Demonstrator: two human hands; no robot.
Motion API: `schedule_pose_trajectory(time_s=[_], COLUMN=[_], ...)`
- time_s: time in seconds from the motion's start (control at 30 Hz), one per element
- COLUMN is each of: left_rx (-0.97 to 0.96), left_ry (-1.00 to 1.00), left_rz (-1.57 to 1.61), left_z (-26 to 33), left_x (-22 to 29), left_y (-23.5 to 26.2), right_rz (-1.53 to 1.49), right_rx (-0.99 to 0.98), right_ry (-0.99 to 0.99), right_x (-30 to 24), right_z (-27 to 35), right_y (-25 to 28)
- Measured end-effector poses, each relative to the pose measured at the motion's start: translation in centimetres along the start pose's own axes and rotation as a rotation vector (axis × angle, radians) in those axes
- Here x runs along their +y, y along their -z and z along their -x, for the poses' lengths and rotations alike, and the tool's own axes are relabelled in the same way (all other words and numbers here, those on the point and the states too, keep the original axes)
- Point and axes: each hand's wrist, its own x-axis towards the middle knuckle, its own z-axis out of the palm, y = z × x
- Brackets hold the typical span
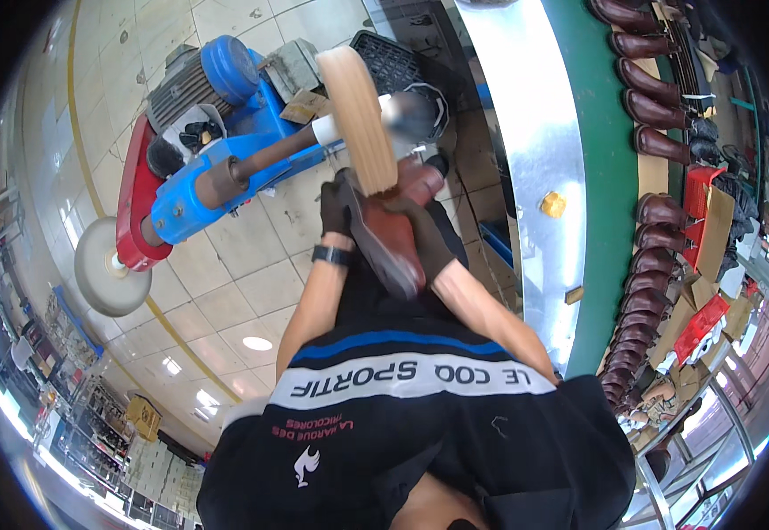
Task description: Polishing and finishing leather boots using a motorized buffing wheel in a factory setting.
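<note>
A reddish-brown leather shoe point(383, 237) is held between my two hands, its toe end pointing down toward my body. My left hand point(335, 210), in a dark glove, grips its left side near the far end. On the opposite side my right hand point(424, 234), also dark-gloved, is closed around it. The shoe's far end meets the lower rim of a tan buffing wheel point(360, 124); exact contact is hard to make out. Another reddish-brown piece point(420, 183) shows just beyond my right hand; I cannot tell whether it belongs to the same shoe.
The wheel's shaft runs left into a blue and red machine point(212, 190) with a motor point(194, 84) and a pale wheel point(112, 267) at its other end. On the right, a metal-edged green bench point(610, 159) holds rows of brown shoes point(654, 93) and a yellowish lump point(552, 205).
</note>
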Motion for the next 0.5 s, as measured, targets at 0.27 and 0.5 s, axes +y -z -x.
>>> schedule_pose_trajectory(time_s=[0.27,0.5], left_rx=[0.135,0.071], left_ry=[-0.123,-0.289], left_rz=[-0.104,-0.189], left_z=[3.0,4.1], left_x=[0.7,0.3], left_y=[-1.1,1.1], right_rz=[0.046,0.022], right_rx=[-0.139,-0.125], right_ry=[0.155,0.005], right_x=[1.5,0.3], right_z=[-1.5,1.1], right_y=[2.6,0.7])
